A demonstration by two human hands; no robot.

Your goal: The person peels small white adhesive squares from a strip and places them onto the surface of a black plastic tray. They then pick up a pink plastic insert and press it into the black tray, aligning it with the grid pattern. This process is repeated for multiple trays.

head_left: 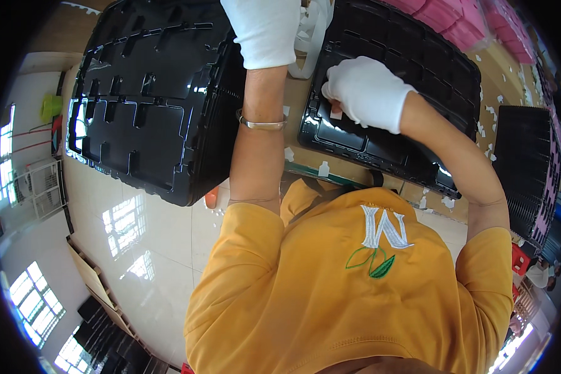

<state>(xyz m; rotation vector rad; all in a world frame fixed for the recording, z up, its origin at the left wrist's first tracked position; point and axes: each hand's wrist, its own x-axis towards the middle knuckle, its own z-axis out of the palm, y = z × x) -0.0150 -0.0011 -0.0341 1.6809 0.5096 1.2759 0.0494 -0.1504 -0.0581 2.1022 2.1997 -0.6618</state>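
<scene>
My right hand (371,93), in a white glove, is over a black moulded plastic tray (411,68). Its fingers are bent and pinched near the tray's left side, with a bare fingertip showing. At that fingertip is a small pale sticker-like piece (336,115), low against the tray surface. My left hand (262,31), also white-gloved, reaches to the top edge, where its fingers are out of view. It lies between this tray and a tall stack of black plastic trays (149,106) on the left. A white strip of backing paper (315,40) loops beside it.
Pink trays (445,19) are at the far right on a brown work surface (502,75) strewn with white paper scraps. Another stack of black trays (523,156) stands to the right. Below left is a shiny tiled floor (162,243), with a metal rack (40,187) beyond.
</scene>
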